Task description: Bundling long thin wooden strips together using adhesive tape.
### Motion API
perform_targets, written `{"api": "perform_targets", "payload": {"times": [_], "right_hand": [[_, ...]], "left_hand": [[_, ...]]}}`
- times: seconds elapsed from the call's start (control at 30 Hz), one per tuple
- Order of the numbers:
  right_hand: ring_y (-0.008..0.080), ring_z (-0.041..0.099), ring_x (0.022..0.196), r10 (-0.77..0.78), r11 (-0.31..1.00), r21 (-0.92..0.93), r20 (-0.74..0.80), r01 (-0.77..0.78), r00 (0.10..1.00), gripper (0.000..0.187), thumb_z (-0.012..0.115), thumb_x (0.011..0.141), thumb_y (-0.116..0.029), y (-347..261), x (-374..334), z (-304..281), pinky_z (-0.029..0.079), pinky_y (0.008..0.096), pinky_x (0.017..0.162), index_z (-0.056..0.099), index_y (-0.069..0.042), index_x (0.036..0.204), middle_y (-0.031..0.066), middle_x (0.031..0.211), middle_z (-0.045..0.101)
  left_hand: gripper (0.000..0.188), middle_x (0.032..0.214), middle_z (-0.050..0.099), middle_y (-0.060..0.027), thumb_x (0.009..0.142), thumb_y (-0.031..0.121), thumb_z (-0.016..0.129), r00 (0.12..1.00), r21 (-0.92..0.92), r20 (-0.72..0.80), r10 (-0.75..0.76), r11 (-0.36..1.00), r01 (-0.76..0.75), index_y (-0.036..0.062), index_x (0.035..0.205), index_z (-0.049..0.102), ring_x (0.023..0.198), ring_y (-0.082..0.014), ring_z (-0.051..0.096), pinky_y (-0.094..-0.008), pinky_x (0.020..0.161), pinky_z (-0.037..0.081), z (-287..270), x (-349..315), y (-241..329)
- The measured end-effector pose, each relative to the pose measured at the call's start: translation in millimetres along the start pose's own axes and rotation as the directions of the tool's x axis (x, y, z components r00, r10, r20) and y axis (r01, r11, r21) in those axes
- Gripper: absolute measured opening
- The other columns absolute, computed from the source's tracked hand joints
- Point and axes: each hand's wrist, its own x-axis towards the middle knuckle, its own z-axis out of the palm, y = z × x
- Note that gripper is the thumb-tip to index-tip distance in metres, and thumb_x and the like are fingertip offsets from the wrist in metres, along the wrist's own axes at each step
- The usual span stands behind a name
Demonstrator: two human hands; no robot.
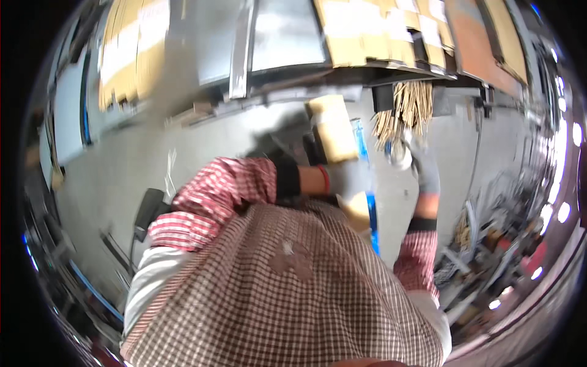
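Observation:
My left hand (351, 177), in a grey glove, closes over a long tan cardboard piece (335, 131) in front of my apron. The piece runs on below the hand, and a blue strip (370, 214) shows along its right side. To the right, my right hand (424, 164), also gloved in grey, reaches forward with its fingers on a round, shiny whitish roll (400, 156). Blur hides the roll's exact kind. Just beyond this hand is a bundle of thin tan strips (411, 107), splayed at the near end.
Stacked flat cardboard (358, 33) and grey panels (287, 40) lie on a raised surface along the far side. A dark bar-like object (148, 208) is beside my left elbow. Metal parts and clutter (483, 257) spread at the right over the grey floor (220, 134).

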Motion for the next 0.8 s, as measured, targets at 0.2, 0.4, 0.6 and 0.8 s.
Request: {"api": "perform_targets", "payload": {"times": [0.2,0.4,0.6,0.8], "right_hand": [[0.0285,0.056,0.118,0.016,0.195,0.981,-0.004,0.001,1.0,0.103,0.04,0.079,-0.082,222,-345,80,0.045,0.0422,0.102,0.044,0.003,0.137,0.0144,0.13,0.057],[0.0302,0.045,0.129,0.295,0.248,0.389,-0.903,0.887,0.314,0.081,0.059,0.084,-0.062,320,-383,137,0.034,0.0505,0.11,0.045,-0.005,0.139,0.0147,0.142,0.046],[0.0315,0.049,0.125,0.018,0.238,0.378,-0.923,0.895,0.385,0.049,0.061,0.09,-0.028,249,-403,178,0.036,0.0491,0.109,0.053,-0.003,0.131,0.0158,0.135,0.052],[0.0209,0.06,0.106,-0.133,0.983,-0.151,-0.209,0.103,0.969,0.058,0.079,0.072,-0.015,233,-255,310,0.048,0.0339,0.092,0.056,0.004,0.121,0.0128,0.113,0.064]], "left_hand": [[0.049,0.084,0.061,-0.0072,0.073,0.021,0.062,0.903,0.117,0.135,0.407,0.899,-0.422,0.0063,0.119,0.056,0.077,-0.0244,0.058,-0.037,0.068,0.043,-27,-11,45],[0.031,0.082,0.057,-0.0066,0.082,0.027,0.057,0.868,0.216,-0.158,0.471,0.874,-0.435,0.0065,0.105,0.06,0.073,-0.0194,0.057,-0.0342,0.064,0.043,-41,-150,122],[0.05,0.112,0.057,-0.0198,0.084,0.031,0.064,0.902,-0.321,-0.424,0.085,0.917,-0.238,-0.0002,0.121,0.055,0.105,-0.033,0.057,-0.0424,0.091,0.046,-34,-219,125],[0.062,0.126,0.057,-0.0137,0.09,0.044,0.059,0.878,-0.943,0.297,-0.375,-0.261,0.207,0.0004,0.132,0.047,0.113,-0.0217,0.057,-0.0359,0.098,0.046,-71,-260,111]]}}
